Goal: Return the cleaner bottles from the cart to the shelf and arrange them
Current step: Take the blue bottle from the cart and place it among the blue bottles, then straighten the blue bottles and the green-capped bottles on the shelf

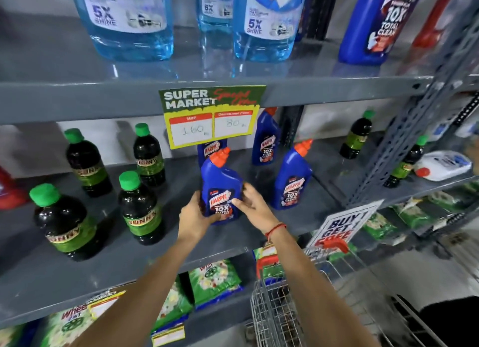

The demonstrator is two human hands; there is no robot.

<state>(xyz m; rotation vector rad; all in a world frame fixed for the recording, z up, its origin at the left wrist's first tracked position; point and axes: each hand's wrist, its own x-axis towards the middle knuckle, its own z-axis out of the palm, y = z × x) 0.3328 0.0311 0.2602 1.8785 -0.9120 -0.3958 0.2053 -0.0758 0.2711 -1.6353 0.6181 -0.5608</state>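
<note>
With both hands closed on the blue bottle, left hand low, right hand beside the label; square it label-out with its neighbour on the shelf.

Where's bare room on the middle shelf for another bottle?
Bare patch right of the front-right Harpic bottle, up to the grey upright. Another strip runs along the shelf's front edge. It is crowded on the left among the green-capped Sunny bottles.
</note>
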